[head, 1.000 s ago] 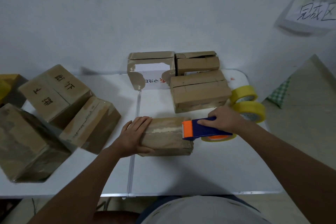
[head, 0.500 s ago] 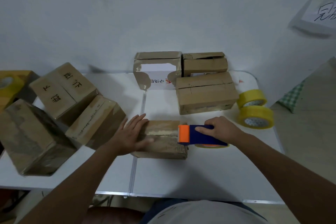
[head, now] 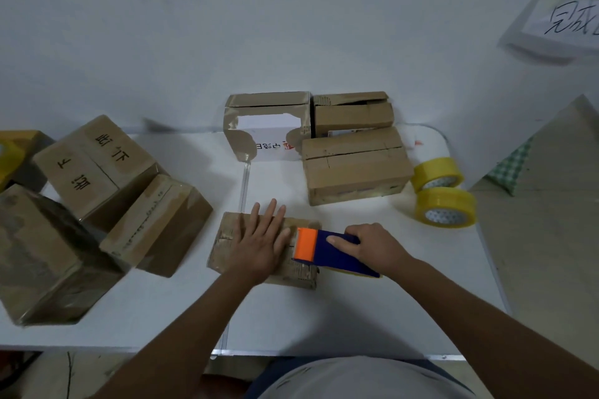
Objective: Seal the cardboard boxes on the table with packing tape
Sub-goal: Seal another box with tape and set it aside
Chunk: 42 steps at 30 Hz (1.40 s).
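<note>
Dim, flat indoor light, soft shadows under boxes (head: 355, 165), wide-angle bending at edges, left side motion-blurred

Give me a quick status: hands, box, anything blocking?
Left hand flat on small box. Right hand grips tape dispenser at box's right end. Nothing blocking.

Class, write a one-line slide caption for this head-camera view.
Left hand presses flat on a small cardboard box while the right hand holds a blue-and-orange tape dispenser at its right end.
</note>
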{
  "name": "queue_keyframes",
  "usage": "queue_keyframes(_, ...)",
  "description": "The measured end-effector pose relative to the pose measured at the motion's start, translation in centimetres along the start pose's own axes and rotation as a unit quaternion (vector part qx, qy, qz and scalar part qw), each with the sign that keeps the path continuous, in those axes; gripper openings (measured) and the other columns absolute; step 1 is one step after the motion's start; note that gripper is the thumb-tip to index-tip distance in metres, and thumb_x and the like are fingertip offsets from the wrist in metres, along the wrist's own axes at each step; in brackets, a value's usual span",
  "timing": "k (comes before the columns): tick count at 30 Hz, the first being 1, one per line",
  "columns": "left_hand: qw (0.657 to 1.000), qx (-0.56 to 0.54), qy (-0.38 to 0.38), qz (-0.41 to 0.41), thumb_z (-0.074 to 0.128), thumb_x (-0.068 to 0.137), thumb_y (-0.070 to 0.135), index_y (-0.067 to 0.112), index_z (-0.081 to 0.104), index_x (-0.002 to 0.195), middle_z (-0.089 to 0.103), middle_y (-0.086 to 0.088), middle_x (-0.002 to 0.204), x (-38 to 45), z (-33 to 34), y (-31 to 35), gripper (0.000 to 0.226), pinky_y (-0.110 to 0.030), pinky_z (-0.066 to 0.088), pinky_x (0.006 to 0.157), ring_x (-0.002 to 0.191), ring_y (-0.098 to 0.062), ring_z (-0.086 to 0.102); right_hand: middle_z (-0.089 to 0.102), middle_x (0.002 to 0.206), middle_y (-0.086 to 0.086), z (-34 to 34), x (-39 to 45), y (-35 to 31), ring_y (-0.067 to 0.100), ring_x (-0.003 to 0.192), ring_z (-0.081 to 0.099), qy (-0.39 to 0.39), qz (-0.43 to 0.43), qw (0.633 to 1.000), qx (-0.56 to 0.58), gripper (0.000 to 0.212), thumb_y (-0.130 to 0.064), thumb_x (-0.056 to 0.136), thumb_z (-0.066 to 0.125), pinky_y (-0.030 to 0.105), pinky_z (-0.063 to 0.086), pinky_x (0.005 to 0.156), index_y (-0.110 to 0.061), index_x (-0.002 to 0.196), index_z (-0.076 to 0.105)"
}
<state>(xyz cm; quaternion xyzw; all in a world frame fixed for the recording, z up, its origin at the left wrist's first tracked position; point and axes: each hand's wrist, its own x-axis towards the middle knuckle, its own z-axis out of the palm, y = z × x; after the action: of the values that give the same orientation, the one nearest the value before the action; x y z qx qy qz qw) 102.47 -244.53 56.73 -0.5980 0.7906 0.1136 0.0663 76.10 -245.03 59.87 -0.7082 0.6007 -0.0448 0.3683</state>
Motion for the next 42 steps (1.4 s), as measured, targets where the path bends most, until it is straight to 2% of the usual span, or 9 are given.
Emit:
queue_keyframes(2,0.999,-0.029,0.013,-0.029,-0.003,0.098,0.059,0.035,-0.021,0.152,-0.024,0.008,0.162,0.1,0.4,0.9,0.062,-0.053,-0.014,0.119,0.146,-0.019,-0.031,0.065,0.077,-0.001,-0.1,-0.2,0.2,0.011,0.068,0.061,0.001,0.004,1.000,0.008,0.047,-0.061,0.092,0.047,0.019,0.041,0.059,-0.018,0.084,0.064)
queue_keyframes(8,0.998,-0.038,0.033,-0.028,-0.006,0.093,0.063,0.037,-0.016,0.153,-0.019,0.012,0.162,0.0,0.7,0.7,0.066,-0.051,-0.017,0.119,0.148,-0.016,-0.027,0.062,0.072,-0.011,-1.4,-0.5,1.1,0.003,0.066,0.060,-0.015,0.001,1.000,0.014,0.042,-0.062,0.090,0.050,0.016,0.038,0.056,-0.023,0.084,0.064)
queue_keyframes(14,0.997,-0.034,0.055,-0.032,-0.005,0.095,0.065,0.039,-0.009,0.155,-0.010,0.013,0.164,0.3,1.5,0.4,0.066,-0.045,-0.021,0.117,0.150,-0.014,-0.022,0.063,0.069,-0.002,-3.6,-1.9,5.2,0.010,0.065,0.059,-0.021,0.020,0.999,-0.015,0.046,-0.062,0.089,0.052,0.024,0.039,0.058,-0.021,0.073,0.064)
queue_keyframes(20,0.998,-0.025,0.049,-0.026,0.000,0.095,0.061,0.033,-0.012,0.155,-0.015,0.008,0.164,0.2,1.0,0.7,0.067,-0.049,-0.014,0.120,0.149,-0.018,-0.024,0.066,0.075,0.003,-3.3,-2.2,6.3,0.014,0.068,0.060,-0.011,0.019,0.999,-0.028,0.051,-0.063,0.089,0.052,0.026,0.040,0.059,-0.015,0.082,0.068)
queue_keyframes(24,0.997,0.016,0.068,0.020,0.038,0.101,0.045,0.026,-0.005,0.158,-0.012,0.002,0.166,0.0,0.2,4.0,0.073,-0.048,-0.015,0.120,0.150,-0.021,-0.023,0.061,0.069,-0.001,-2.6,-2.3,6.3,0.013,0.065,0.057,0.006,0.026,0.999,-0.038,0.052,-0.065,0.088,0.051,0.024,0.037,0.055,-0.016,0.076,0.064)
queue_keyframes(25,0.998,-0.008,0.066,0.018,0.037,0.103,0.045,0.026,-0.004,0.157,-0.014,0.002,0.165,0.0,0.3,5.4,0.070,-0.045,-0.018,0.119,0.149,-0.019,-0.025,0.060,0.068,-0.002,-2.5,-2.3,6.2,0.012,0.064,0.057,0.008,0.029,0.999,-0.041,0.052,-0.065,0.088,0.050,0.024,0.037,0.055,-0.017,0.076,0.063)
queue_keyframes(27,0.996,-0.073,0.053,-0.018,0.014,0.102,0.053,0.028,-0.006,0.156,-0.020,0.007,0.163,0.3,0.8,7.8,0.063,-0.040,-0.021,0.117,0.148,-0.014,-0.027,0.059,0.069,-0.003,-2.3,-2.3,5.9,0.012,0.065,0.057,0.006,0.031,0.998,-0.050,0.050,-0.065,0.089,0.049,0.023,0.037,0.056,-0.019,0.078,0.062)
queue_keyframes(34,0.998,-0.015,0.032,-0.053,-0.007,0.094,0.063,0.027,-0.015,0.156,-0.022,0.005,0.163,0.5,2.3,8.5,0.072,-0.050,-0.015,0.120,0.148,-0.015,-0.026,0.066,0.080,0.001,-2.9,-3.0,6.9,0.013,0.070,0.061,-0.004,0.023,0.999,-0.047,0.048,-0.063,0.090,0.048,0.022,0.043,0.060,-0.018,0.085,0.064)
queue_keyframes(42,0.998,-0.027,0.037,-0.047,-0.006,0.093,0.065,0.027,-0.013,0.156,-0.022,0.008,0.163,0.5,2.2,8.5,0.074,-0.047,-0.018,0.119,0.148,-0.013,-0.026,0.064,0.074,0.000,-3.9,-3.9,8.9,0.012,0.066,0.061,-0.006,0.027,0.999,-0.040,0.049,-0.064,0.090,0.048,0.025,0.044,0.060,-0.018,0.080,0.062)
